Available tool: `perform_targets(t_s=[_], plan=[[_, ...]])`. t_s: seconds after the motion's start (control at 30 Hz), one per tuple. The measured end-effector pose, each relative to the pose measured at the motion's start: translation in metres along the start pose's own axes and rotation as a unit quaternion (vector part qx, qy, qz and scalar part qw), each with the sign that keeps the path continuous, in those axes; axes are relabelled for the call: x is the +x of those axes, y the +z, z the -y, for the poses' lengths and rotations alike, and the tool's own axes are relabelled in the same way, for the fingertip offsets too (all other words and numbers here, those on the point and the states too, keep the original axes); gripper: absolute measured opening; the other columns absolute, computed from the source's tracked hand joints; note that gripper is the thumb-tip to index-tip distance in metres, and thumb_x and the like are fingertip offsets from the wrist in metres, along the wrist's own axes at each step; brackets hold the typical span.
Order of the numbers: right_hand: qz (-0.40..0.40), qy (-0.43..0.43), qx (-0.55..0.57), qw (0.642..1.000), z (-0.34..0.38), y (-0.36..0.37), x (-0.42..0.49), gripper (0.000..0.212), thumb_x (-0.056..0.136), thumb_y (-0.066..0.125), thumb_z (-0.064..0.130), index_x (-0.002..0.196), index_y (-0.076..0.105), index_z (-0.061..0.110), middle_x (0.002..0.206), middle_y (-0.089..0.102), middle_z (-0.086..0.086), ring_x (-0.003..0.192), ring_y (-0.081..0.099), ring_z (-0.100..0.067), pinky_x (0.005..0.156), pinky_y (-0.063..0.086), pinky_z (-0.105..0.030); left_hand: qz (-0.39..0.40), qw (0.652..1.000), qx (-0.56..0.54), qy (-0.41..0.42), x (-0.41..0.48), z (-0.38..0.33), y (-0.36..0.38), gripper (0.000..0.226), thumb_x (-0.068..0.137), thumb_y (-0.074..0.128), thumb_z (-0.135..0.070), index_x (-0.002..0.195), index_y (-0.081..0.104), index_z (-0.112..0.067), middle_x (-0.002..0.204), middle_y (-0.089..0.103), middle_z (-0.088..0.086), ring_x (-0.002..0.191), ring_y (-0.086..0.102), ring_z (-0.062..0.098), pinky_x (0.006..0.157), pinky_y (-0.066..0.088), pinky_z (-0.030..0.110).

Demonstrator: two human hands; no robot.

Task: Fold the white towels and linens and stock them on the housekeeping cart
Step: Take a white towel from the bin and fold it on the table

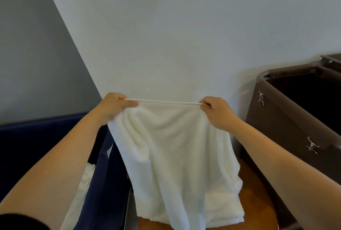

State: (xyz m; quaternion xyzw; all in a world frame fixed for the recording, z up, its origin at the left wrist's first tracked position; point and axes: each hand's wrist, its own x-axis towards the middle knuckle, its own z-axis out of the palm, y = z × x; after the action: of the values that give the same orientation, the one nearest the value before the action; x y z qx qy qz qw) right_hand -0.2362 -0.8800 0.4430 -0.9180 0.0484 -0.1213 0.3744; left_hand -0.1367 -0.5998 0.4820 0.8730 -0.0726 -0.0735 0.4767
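Both hands, L [115, 105] & R [216, 110], pinch white towel [175, 146] top corners, hanging w/ edge taut.

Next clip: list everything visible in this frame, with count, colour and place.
towel: one, white, centre, hanging from its top edge
linen: one heap, white, inside the hamper, lower left
hamper: one, navy fabric, left
bin: one, brown, open-topped, right
hooks: two, metal, on the bin's side
wooden surface: one, orange-brown, below the towel
wall: one, pale, behind
left hand: one, pinches the towel's top-left corner
right hand: one, pinches its top-right corner
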Motion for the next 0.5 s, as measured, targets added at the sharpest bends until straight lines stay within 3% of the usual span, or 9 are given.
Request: perform_targets(t_s=[0.07, 0.1, 0.17, 0.2, 0.27, 0.33, 0.37, 0.43, 0.5], plan=[[0.059, -0.039, -0.010, 0.997, 0.014, -0.001, -0.003, 0.022, 0.097, 0.041, 0.011, 0.096, 0.063, 0.007, 0.088, 0.059, 0.003, 0.073, 0.050, -0.007, 0.059, 0.037, -0.008, -0.098, 0.967, 0.231, 0.035, 0.006, 0.010, 0.004, 0.039, 0.084, 0.069, -0.032, 0.058, 0.044, -0.017, 0.059, 0.051, 0.001, 0.054, 0.043, 0.018, 0.051, 0.030, 0.028], [0.084, -0.049, -0.019, 0.995, 0.022, 0.001, -0.004, 0.023, 0.097, 0.041, 0.010, 0.097, 0.063, 0.006, 0.090, 0.059, 0.003, 0.076, 0.052, -0.010, 0.062, 0.038, -0.010, -0.107, 0.947, 0.299, 0.044, 0.001, 0.009, 0.012, 0.023, 0.085, 0.067, -0.036, 0.078, 0.057, -0.017, 0.080, 0.063, 0.006, 0.068, 0.053, 0.022, 0.057, 0.036, 0.030], [0.119, -0.068, -0.050, 0.989, 0.036, 0.007, -0.003, 0.024, 0.097, 0.040, 0.009, 0.101, 0.063, 0.006, 0.093, 0.057, 0.003, 0.081, 0.051, -0.012, 0.063, 0.038, -0.015, -0.032, 0.951, 0.305, 0.045, -0.011, 0.001, 0.033, 0.059, 0.083, 0.069, -0.038, 0.134, 0.044, -0.022, 0.120, 0.059, 0.009, 0.102, 0.056, 0.026, 0.075, 0.044, 0.032], [0.132, -0.079, -0.072, 0.985, 0.042, 0.012, -0.003, 0.024, 0.097, 0.040, 0.009, 0.103, 0.062, 0.006, 0.095, 0.056, 0.002, 0.083, 0.050, -0.013, 0.063, 0.037, -0.019, 0.036, 0.961, 0.264, 0.068, -0.018, -0.005, 0.046, 0.076, 0.081, 0.072, -0.036, 0.144, 0.030, -0.029, 0.120, 0.059, 0.007, 0.101, 0.056, 0.021, 0.078, 0.044, 0.028], [0.158, -0.096, -0.101, 0.978, 0.052, 0.019, -0.004, 0.024, 0.097, 0.039, 0.009, 0.105, 0.062, 0.008, 0.093, 0.053, 0.003, 0.083, 0.048, -0.013, 0.065, 0.034, -0.023, 0.174, 0.965, 0.172, 0.098, -0.036, -0.024, 0.067, 0.076, 0.081, 0.074, -0.027, 0.142, 0.030, -0.037, 0.093, 0.059, -0.004, 0.081, 0.055, 0.004, 0.068, 0.042, 0.013], [0.176, -0.096, -0.080, 0.976, 0.058, 0.023, -0.007, 0.020, 0.096, 0.041, 0.011, 0.097, 0.061, 0.008, 0.086, 0.054, 0.003, 0.079, 0.050, -0.015, 0.063, 0.038, -0.024, 0.245, 0.959, 0.117, 0.086, -0.041, -0.029, 0.080, 0.040, 0.083, 0.072, -0.023, 0.120, 0.057, -0.030, 0.085, 0.058, -0.008, 0.079, 0.056, 0.004, 0.068, 0.042, 0.010], [0.175, -0.091, -0.057, 0.979, 0.058, 0.024, -0.009, 0.017, 0.095, 0.043, 0.011, 0.093, 0.059, 0.008, 0.084, 0.055, 0.002, 0.078, 0.051, -0.015, 0.065, 0.041, -0.024, 0.249, 0.959, 0.107, 0.082, -0.044, -0.032, 0.082, 0.023, 0.084, 0.071, -0.026, 0.105, 0.065, -0.020, 0.083, 0.058, -0.005, 0.076, 0.055, 0.010, 0.068, 0.041, 0.014], [0.142, -0.071, 0.022, 0.987, 0.053, 0.024, -0.012, 0.009, 0.092, 0.049, 0.009, 0.092, 0.057, 0.012, 0.085, 0.058, 0.003, 0.077, 0.054, -0.013, 0.068, 0.044, -0.023, 0.234, 0.965, 0.087, 0.073, -0.042, -0.029, 0.084, 0.034, 0.083, 0.070, -0.036, 0.083, 0.061, -0.003, 0.068, 0.046, 0.001, 0.061, 0.041, 0.013, 0.057, 0.032, 0.019], [0.108, -0.051, 0.104, 0.987, 0.044, 0.022, -0.018, 0.009, 0.090, 0.054, 0.010, 0.090, 0.054, 0.019, 0.085, 0.058, 0.005, 0.075, 0.055, -0.011, 0.069, 0.046, -0.022, 0.217, 0.970, 0.077, 0.074, -0.047, -0.030, 0.088, 0.034, 0.083, 0.070, -0.034, 0.071, 0.053, -0.007, 0.057, 0.035, -0.003, 0.048, 0.031, 0.008, 0.047, 0.025, 0.016]])
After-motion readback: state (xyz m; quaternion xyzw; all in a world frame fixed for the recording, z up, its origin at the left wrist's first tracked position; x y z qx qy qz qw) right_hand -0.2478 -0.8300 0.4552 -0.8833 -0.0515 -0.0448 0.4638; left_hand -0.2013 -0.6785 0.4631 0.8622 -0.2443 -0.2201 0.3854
